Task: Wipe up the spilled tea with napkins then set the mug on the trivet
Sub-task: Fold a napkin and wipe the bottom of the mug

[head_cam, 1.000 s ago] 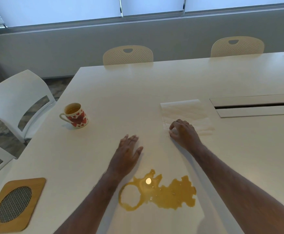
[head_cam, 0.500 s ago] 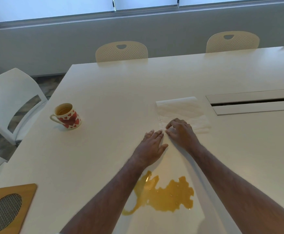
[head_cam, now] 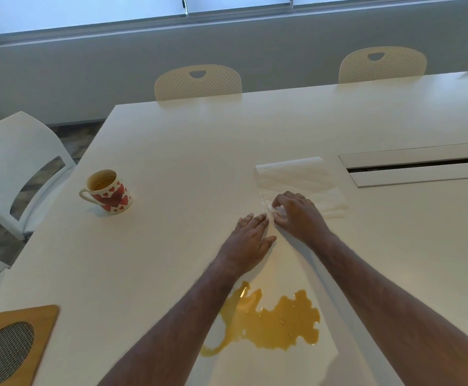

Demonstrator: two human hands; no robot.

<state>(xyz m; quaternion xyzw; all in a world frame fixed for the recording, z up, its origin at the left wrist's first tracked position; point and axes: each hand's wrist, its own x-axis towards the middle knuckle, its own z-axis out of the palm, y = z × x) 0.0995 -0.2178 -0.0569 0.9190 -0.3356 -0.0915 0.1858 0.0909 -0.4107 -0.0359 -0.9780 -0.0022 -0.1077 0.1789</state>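
Hands meet at a stack of white napkins lying toward the far right of a long pale worktop, just left of a recessed cable slot. The right hand has its fingers curled, pinching the near left corner of the napkins. The left hand lies flat with straight fingers beside it, fingertips touching that same corner; it holds nothing.

A second ago the left hand rested nearer the front edge, just above the spill, well apart from the right. It has since slid across to the napkin corner, while the right hand has kept its pinch in the same place. This looks like the left hand steadying the stack so the right can peel off a sheet, so wiping has not yet begun.

Spilled tea, an amber puddle with ragged edges, sits near the front edge between the two forearms, untouched. The mug, white with red hearts and some tea inside, stands upright toward the left edge, well apart from the hands. The trivet, a wooden square with a mesh oval, lies at the front left corner with nothing on it. Perforated chairs line the far edge.
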